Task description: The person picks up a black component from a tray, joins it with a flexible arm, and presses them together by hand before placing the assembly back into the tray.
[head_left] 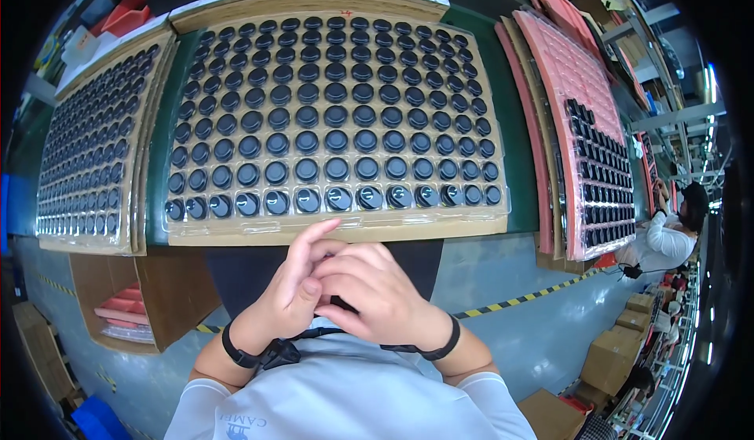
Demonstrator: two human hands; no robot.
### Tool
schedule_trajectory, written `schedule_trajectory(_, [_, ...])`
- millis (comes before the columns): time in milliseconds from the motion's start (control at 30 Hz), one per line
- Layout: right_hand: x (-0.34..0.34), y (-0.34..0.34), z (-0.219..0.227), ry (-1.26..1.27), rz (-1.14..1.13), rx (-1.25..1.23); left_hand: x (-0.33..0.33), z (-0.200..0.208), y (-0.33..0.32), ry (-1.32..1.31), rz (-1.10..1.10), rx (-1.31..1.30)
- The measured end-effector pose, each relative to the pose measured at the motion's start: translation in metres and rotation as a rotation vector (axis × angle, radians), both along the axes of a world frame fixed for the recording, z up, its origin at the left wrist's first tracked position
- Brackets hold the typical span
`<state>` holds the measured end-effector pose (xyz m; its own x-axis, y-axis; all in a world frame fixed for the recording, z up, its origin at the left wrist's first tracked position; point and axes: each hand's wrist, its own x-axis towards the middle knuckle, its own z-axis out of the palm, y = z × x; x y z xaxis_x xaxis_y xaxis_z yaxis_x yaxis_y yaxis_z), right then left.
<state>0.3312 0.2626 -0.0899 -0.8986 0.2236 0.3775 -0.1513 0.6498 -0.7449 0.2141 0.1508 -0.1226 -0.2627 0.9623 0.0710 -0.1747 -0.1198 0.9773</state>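
Note:
Both my hands meet above my lap, just off the front edge of a large clear tray (259, 226) filled with rows of round black caps (335, 93). My left hand (294, 287) has its index finger stretched toward the tray, with its thumb apart; its other fingers are partly hidden. Against it lies my right hand (381, 295), fingers curled inward. A dark patch shows between the palms; whether it is a small black part or a gap, I cannot tell. Neither hand touches the tray, which rests on brown cardboard.
Another tray of black caps (94, 141) stands at left. On the right, a pink foam tray (561, 55) holds black parts in its nearer half. An open cardboard box (192, 302) sits below the bench at left. A person (667, 236) works further off at right.

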Motion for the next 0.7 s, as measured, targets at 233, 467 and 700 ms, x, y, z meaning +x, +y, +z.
schedule_trajectory(233, [-0.001,-0.002,-0.008,0.012,0.017,0.067,-0.003,-0.001,0.0,0.067,-0.036,-0.007])
schedule_trajectory(467, [0.011,0.012,-0.003,-0.02,0.003,-0.098,-0.003,-0.001,-0.001,0.054,-0.076,-0.026])
schedule_trajectory(700, [0.047,0.068,-0.006,-0.081,-0.587,0.151,-0.008,0.0,-0.004,0.061,-0.108,-0.123])
